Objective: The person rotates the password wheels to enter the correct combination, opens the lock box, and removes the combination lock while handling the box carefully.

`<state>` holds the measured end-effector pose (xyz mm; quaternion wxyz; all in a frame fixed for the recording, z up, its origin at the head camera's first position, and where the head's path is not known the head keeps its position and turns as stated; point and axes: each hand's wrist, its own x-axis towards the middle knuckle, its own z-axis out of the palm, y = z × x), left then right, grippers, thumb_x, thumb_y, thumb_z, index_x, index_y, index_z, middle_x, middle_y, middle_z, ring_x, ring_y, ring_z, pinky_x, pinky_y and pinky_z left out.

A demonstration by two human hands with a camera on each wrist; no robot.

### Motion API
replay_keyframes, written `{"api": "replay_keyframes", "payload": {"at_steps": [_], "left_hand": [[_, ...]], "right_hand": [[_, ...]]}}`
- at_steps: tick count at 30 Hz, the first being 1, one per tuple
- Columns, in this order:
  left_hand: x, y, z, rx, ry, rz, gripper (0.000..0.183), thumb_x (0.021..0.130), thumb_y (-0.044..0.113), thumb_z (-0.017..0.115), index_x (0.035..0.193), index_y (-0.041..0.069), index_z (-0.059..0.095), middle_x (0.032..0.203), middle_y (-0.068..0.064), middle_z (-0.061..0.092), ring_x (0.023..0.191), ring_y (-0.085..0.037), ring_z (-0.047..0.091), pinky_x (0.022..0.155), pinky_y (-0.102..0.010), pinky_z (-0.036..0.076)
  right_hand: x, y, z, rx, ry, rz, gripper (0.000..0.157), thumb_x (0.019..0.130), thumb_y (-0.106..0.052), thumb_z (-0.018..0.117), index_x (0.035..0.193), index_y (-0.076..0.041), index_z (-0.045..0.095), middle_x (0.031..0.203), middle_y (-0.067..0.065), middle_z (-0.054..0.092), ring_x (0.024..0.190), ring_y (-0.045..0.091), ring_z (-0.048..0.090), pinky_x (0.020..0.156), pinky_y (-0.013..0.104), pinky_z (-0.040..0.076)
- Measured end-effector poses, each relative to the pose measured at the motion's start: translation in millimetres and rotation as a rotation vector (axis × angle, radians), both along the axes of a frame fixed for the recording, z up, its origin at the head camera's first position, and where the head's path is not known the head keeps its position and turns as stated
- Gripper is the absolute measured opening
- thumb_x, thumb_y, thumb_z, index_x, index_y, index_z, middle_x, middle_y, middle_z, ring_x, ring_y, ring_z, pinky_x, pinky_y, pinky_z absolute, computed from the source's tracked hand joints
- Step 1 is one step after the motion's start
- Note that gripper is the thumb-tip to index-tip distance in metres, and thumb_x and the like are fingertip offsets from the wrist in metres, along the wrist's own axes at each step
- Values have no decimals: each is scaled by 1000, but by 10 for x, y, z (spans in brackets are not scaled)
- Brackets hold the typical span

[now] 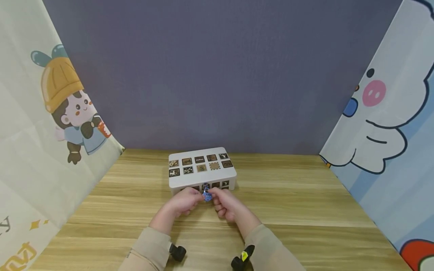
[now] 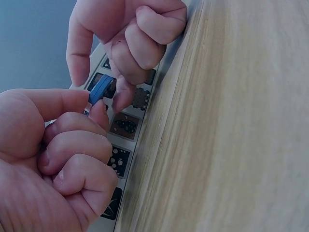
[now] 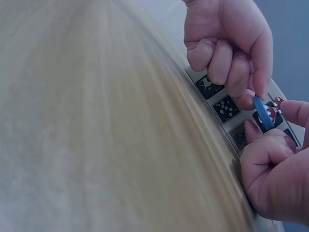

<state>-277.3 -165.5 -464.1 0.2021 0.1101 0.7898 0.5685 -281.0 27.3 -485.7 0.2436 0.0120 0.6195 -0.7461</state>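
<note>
Against the front side of a white box (image 1: pixel 202 167) printed with rows of small square pictures is a small blue padlock-like piece (image 1: pixel 207 195) with a shiny part above it. My left hand (image 1: pixel 185 200) pinches this blue piece (image 2: pixel 100 89) between thumb and index finger, its other fingers curled in. Close on the other side is my right hand (image 1: pixel 228 205). In the right wrist view, its index finger and thumb stand apart around the blue piece (image 3: pixel 263 113). Small red and silvery bits show behind the piece, too small to tell what they are.
The box stands on a wood-grain table (image 1: pixel 288 203), near a plain grey-purple back wall (image 1: pixel 217 75). Printed cartoon sheets (image 1: pixel 393 94) hang on both sides. A black wrist device (image 1: pixel 178 252) sits at each sleeve.
</note>
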Motion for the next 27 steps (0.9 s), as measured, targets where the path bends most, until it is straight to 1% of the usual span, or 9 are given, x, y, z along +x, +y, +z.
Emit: {"api": "replay_keyframes", "payload": {"at_steps": [3,6,8,13,20,23,27], "left_hand": [[-8,-3,-5,3,-8,2,22,98,14,58,96,-6,64,55,8,34,43,-5,26,38,-20,23],[-12,-3,-7,5,-12,1,21,98,14,57,94,-6,64,55,8,34,43,-5,26,38,-20,23],[-15,-4,-9,4,-11,3,21,97,14,57,94,-5,64,55,8,34,43,-5,26,38,-20,23],[-15,-13,-8,-8,-6,9,22,98,15,57,96,-6,66,55,7,34,43,-6,26,38,-20,23],[-11,-17,-9,-10,-1,6,24,98,16,57,96,-6,66,55,8,35,43,-6,26,38,-19,23],[-9,-13,-9,-7,2,6,23,98,16,58,95,-6,66,55,8,35,43,-6,26,38,-19,23],[-9,-6,-12,-4,3,8,22,98,15,58,91,-5,64,55,8,34,43,-6,26,38,-19,23]], "right_hand": [[-18,33,0,-6,-18,-6,31,93,-34,65,71,-14,55,58,-10,32,45,2,24,42,18,17],[-36,67,0,-3,-19,-2,29,93,-35,65,77,-12,63,58,-11,33,46,2,24,42,18,17],[-46,90,5,-4,-21,9,29,94,-36,64,81,-11,65,58,-11,32,46,2,24,41,18,17],[-62,137,20,-10,-24,41,30,96,-38,61,88,-10,65,57,-12,31,46,2,23,41,17,17],[-68,163,35,4,-28,25,31,95,-38,64,91,-8,69,58,-12,33,47,2,24,41,17,18],[-69,154,28,7,-19,27,28,95,-36,64,90,-8,68,58,-11,34,47,3,25,42,17,19],[-63,130,7,-4,-3,29,22,93,-30,66,84,-10,63,58,-11,34,47,3,26,42,17,19]]}}
